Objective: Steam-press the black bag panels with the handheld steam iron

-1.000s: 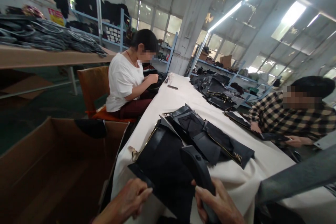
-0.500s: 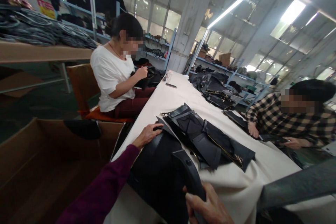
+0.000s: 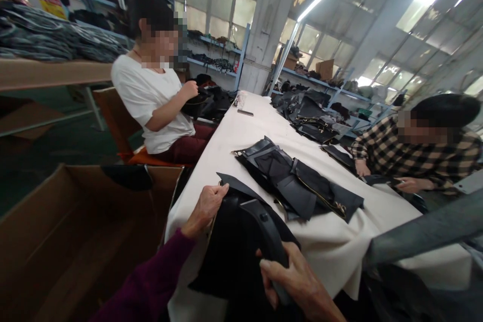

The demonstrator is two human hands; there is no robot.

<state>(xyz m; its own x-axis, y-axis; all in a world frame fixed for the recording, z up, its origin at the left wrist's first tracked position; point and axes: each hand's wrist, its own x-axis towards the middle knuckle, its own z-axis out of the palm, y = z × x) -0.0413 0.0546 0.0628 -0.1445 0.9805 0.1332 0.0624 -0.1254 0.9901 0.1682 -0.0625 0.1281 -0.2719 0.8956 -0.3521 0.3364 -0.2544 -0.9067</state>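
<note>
Along the near stretch of the worktop's (image 3: 222, 148) left edge, the thumb and finger of my left hand (image 3: 206, 205) are pinched on the far left corner of a black panel (image 3: 230, 249), which stretches from that corner back toward me, its pointed flap aimed to the far left; its near end is too dark to trace. To the right, my right hand (image 3: 298, 279) is clamped round the near part of a curved black piece (image 3: 264, 224), whose long axis slants over the panel, its blunt free end pointing away and leftward. Outside the worktop's left edge stands a cardboard box (image 3: 33, 214); just beyond my panel, toward mid-worktop, lies a stack of black pieces (image 3: 287, 173) with a gold zip (image 3: 324, 202); a metal bar (image 3: 422, 235) slants across the near right corner, blocking my sight there. Pale cloth covers the worktop, creased toward that corner. In the room, a co-worker in a white top (image 3: 145, 93) sits at the left edge, blue shelves (image 3: 326, 82) stand beyond the far end, and a co-worker in a checked shirt (image 3: 381, 153) works at the right edge.
</note>
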